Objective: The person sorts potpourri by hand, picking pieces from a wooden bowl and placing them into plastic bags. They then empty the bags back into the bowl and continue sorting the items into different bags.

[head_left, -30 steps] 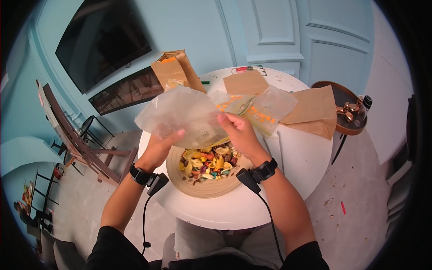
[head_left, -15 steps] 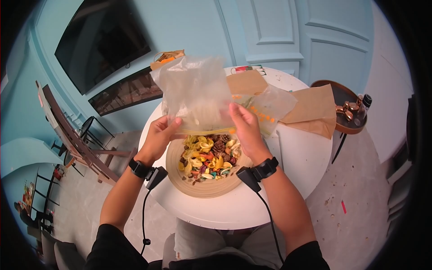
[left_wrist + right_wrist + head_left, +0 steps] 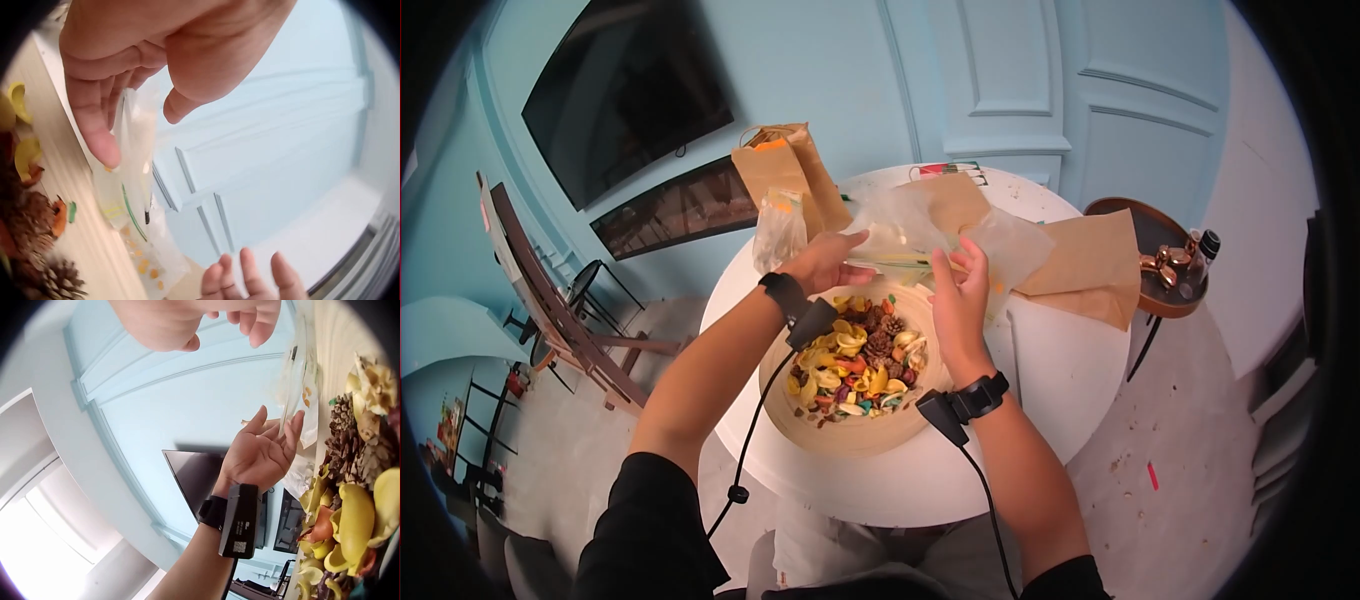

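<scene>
My left hand point(image 3: 825, 262) reaches in from the left behind the round wooden plate point(image 3: 850, 440), fingers loosely spread beside a clear zip bag point(image 3: 895, 225). In the left wrist view, the thumb stands apart from the fingers, with the bag's translucent plastic behind the gap. My right hand point(image 3: 960, 300) is raised at the bag's right end, its fingers loose and holding nothing. The bag lies low behind the plate, its zip strip towards me. On the plate lies a heap of potpourri point(image 3: 855, 370): yellow and orange dried petals, with brown pine cones point(image 3: 344, 440) among them.
A brown paper bag point(image 3: 785, 170) stands at the table's back left, a clear plastic bag point(image 3: 780, 235) before it. Flat brown paper point(image 3: 1090, 265) lies at the right, beside other clear plastic point(image 3: 1020, 250). A tray table point(image 3: 1135, 225) with copper-coloured items stands further right.
The zip bag, held up over the plate before, has come down behind it, and both hands have let it go. The left hand moved right. More pine cones show on the plate.
</scene>
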Demonstrator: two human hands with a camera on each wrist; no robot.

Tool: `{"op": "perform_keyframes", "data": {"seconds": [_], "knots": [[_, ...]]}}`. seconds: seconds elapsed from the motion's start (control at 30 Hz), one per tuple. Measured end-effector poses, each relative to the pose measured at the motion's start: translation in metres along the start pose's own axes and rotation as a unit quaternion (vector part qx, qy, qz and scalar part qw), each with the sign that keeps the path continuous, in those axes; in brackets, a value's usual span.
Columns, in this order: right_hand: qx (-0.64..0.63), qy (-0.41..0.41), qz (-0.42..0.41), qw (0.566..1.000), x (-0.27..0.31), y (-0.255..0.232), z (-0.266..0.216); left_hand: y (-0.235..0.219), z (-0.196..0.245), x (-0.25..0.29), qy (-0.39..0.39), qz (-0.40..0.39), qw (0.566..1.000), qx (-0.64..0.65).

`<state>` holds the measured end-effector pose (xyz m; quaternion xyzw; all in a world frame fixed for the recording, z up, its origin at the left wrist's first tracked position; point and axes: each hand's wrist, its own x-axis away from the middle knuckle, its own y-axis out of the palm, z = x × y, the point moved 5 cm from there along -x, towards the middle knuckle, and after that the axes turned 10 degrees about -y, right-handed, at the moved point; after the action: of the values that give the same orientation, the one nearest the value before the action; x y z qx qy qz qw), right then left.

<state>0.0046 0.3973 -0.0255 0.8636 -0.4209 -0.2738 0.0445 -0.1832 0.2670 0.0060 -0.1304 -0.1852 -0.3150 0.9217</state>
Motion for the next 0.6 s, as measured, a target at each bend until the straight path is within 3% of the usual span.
{"op": "perform_keyframes", "data": {"seconds": [0.03,0.1,0.23,0.3,0.43,0.47,0.57,0.6], "knots": [[0.011,-0.001,0.002,1.0,-0.002,-0.001,0.001,0.003,0.001,0.007,0.011,0.016,0.998,-0.067],[0.004,0.004,-0.004,1.0,-0.004,0.0,0.002,-0.019,0.004,0.004,0.129,0.159,0.961,-0.188],[-0.016,0.018,-0.021,0.999,0.0,0.002,-0.008,-0.127,-0.007,-0.014,0.198,0.377,0.874,-0.233],[-0.012,0.012,-0.028,0.999,0.001,0.003,-0.004,-0.168,-0.021,-0.023,0.196,0.44,0.832,-0.276],[-0.005,0.021,-0.063,0.998,0.002,0.007,0.005,-0.192,-0.055,-0.036,0.059,0.377,0.857,-0.346],[-0.003,0.029,-0.067,0.997,0.003,0.008,0.005,-0.186,-0.056,-0.038,0.081,0.309,0.896,-0.31],[0.01,0.039,-0.082,0.996,0.003,0.009,0.003,-0.16,-0.063,-0.041,0.156,0.155,0.95,-0.22],[0.016,0.035,-0.088,0.995,0.002,0.01,0.004,-0.177,-0.074,-0.062,0.171,0.258,0.898,-0.312]]}}
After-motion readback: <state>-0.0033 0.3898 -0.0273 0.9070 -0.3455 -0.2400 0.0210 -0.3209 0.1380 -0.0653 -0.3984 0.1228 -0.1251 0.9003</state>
